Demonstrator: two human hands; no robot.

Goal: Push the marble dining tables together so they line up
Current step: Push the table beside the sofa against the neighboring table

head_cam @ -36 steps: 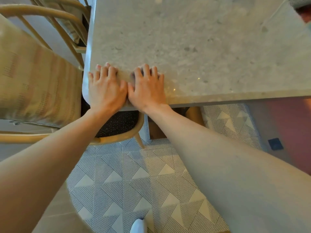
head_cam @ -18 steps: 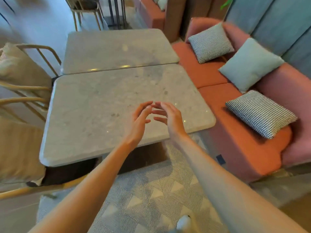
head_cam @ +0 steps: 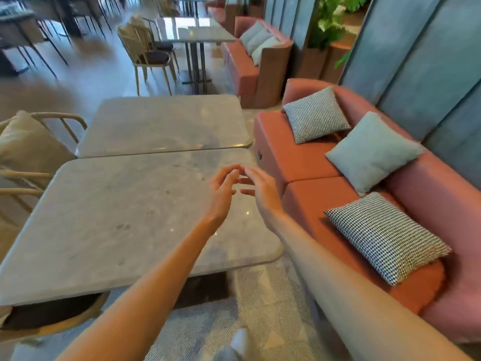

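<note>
Two grey marble dining tables stand edge to edge. The near table point(head_cam: 109, 217) fills the lower left and the far table point(head_cam: 164, 123) lies right behind it, with only a thin seam between them. The near one sits slightly further left than the far one. My left hand point(head_cam: 221, 194) and my right hand point(head_cam: 260, 191) hover in the air above the near table's right part, fingers loosely spread, fingertips almost meeting. Neither hand touches the marble or holds anything.
An orange sofa point(head_cam: 312, 162) with checked and pale green cushions point(head_cam: 372, 149) runs along the right, close to the tables. Wooden chairs point(head_cam: 33, 152) with beige cushions stand on the left. Another table point(head_cam: 192, 29) and chairs are further back. A patterned rug point(head_cam: 260, 308) lies underfoot.
Both hands have lifted off the near table's front edge and now hang in the air. The view has risen from the table edge to the whole room.
</note>
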